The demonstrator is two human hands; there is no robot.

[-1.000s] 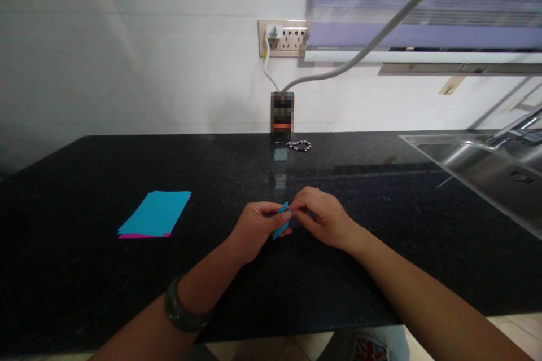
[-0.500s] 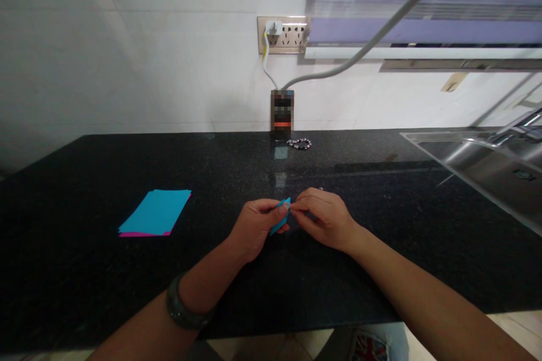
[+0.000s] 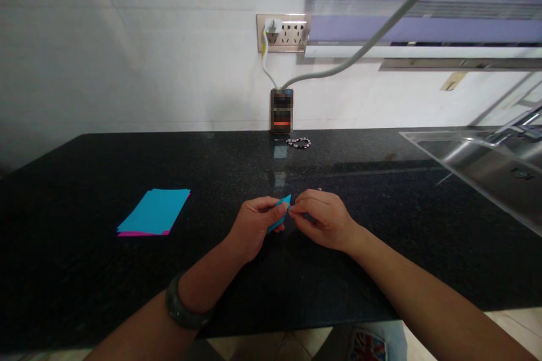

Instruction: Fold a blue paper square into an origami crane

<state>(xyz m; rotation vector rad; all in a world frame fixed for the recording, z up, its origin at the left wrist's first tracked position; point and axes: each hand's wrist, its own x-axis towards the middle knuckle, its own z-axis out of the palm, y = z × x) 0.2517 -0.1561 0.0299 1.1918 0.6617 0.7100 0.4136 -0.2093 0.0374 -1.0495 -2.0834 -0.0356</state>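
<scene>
A small piece of folded blue paper [image 3: 277,223] is pinched between the thumb and fingers of my left hand [image 3: 256,225], above the dark counter. My right hand [image 3: 322,217] meets it from the right, its thumb and index finger closed on the paper's right edge. Part of the paper is hidden behind my left thumb. To the left, a stack of blue sheets [image 3: 156,210] lies on the counter, with a pink sheet [image 3: 141,234] showing along its lower edge.
The black speckled counter [image 3: 212,169] runs along a white wall. At its back, a phone [image 3: 282,110] leans upright against the wall with cables attached, below a socket panel [image 3: 290,35]. A beaded strap [image 3: 300,142] lies before it. A steel sink [image 3: 499,177] is at the right.
The folded paper has tilted slightly in my left hand, and its upper tip stands out a little more. Both hands stay nearly in place.
</scene>
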